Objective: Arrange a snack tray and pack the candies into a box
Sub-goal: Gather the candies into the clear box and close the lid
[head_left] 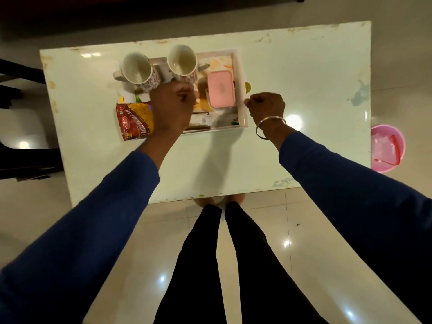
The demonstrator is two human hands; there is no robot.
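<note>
A white tray [241, 73] lies on the pale table [304, 90]. In it stand two floral mugs, the left mug [138, 71] and the right mug [182, 61], beside a shut pink box [221, 88]; wrappers lie on its floor. My right hand [266, 107] grips the tray's right rim with curled fingers. My left hand [171, 108] is curled over the tray's left side and hides the rim there. A red and yellow snack packet [133, 121] lies just left of the tray. A yellow candy [247, 87] sits just outside the right rim.
A pink bin [387, 148] stands on the floor past the table's right edge. Dark furniture [21, 90] is at the left. My legs [222, 265] stand at the table's near edge, on glossy floor tiles.
</note>
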